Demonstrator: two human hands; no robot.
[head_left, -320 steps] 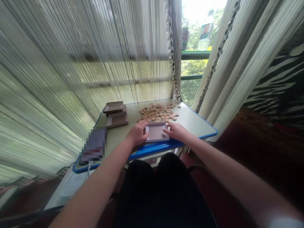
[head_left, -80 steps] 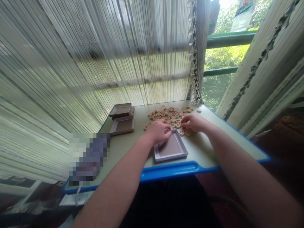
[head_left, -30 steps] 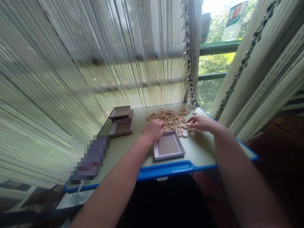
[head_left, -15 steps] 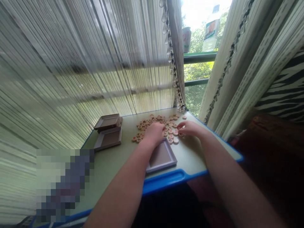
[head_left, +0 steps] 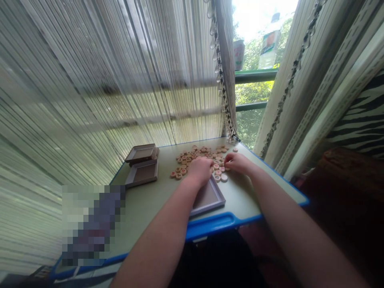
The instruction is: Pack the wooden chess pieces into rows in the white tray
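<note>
Many round wooden xiangqi pieces, marked with red or dark characters, lie spread over the far middle of the pale table. My left hand is closed above their near side, its fingertips mostly hidden behind the knuckles. Under that wrist sits a shallow box tray, partly covered by my forearm. My right hand is at the right edge of the pieces, thumb and fingers drawn together in a pinch. Whatever either hand holds is too small or hidden to make out. A blank-looking disc lies just beyond the tray's far corner.
Two shallow boxes, a brown one and a grey one, stand at the table's left. The table has a blue rim with a groove. String curtains hang behind; a bottle and a can stand at the window.
My left hand has shifted slightly right and nearer over the tray's far edge. The right hand's fingers have drawn closer together. The whole view has turned a little left.
</note>
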